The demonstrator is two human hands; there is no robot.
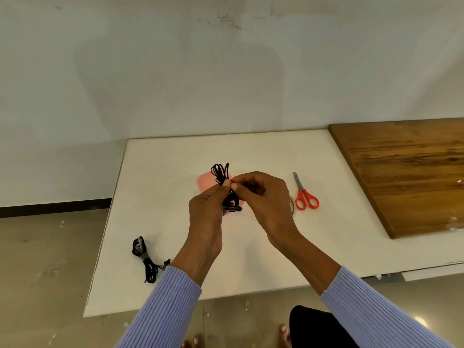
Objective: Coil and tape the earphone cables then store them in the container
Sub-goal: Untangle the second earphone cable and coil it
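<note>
Both hands, left hand (209,204) and right hand (261,197), pinch the coiled black earphone cable (221,173) together above the pink container (204,184), seemingly taping it; next, lower it in.

No text, label, brand, number or sign can be read on anything that is shown here.

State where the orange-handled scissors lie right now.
In the head view the scissors lie flat on the white table, right of the right hand, beside the tape roll.
</note>
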